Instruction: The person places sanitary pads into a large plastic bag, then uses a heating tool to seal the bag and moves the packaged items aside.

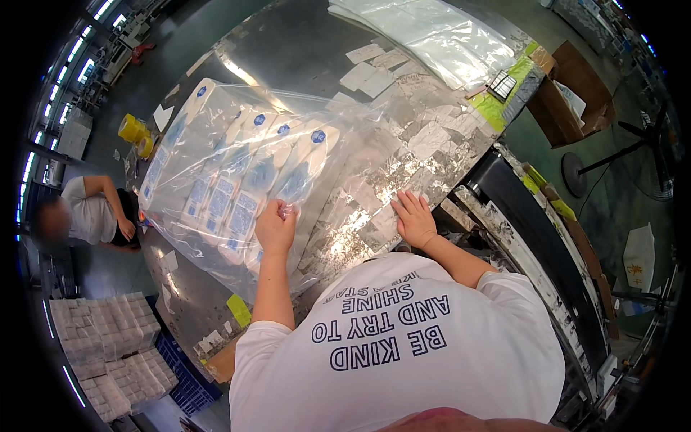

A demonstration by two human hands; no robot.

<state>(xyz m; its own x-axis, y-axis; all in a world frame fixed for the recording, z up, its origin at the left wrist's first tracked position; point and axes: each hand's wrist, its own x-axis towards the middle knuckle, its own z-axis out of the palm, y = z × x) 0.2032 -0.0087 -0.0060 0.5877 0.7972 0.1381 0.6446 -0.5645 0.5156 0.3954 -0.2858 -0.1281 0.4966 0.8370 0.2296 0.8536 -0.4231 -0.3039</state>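
Note:
A large transparent plastic bag (350, 137) lies on the worktable, its loose film spreading to the right. Inside it sit several white packs (243, 210) with blue print, side by side in a slanted row. My left hand (276, 229) is closed on the bag's film at the near right side of the packs, fingers pinched together. Flat on the worn, paper-patched tabletop (425, 140) rests my right hand (415, 220), fingers spread and holding nothing, to the right of the bag.
A stack of transparent plastic bags (439, 39) lies at the table's far edge. Right of the table are a cardboard box (586, 119), a black conveyor belt (536, 216) and a fan (651, 147). A person (97, 209) is at the left, above stacked white packs (108, 335).

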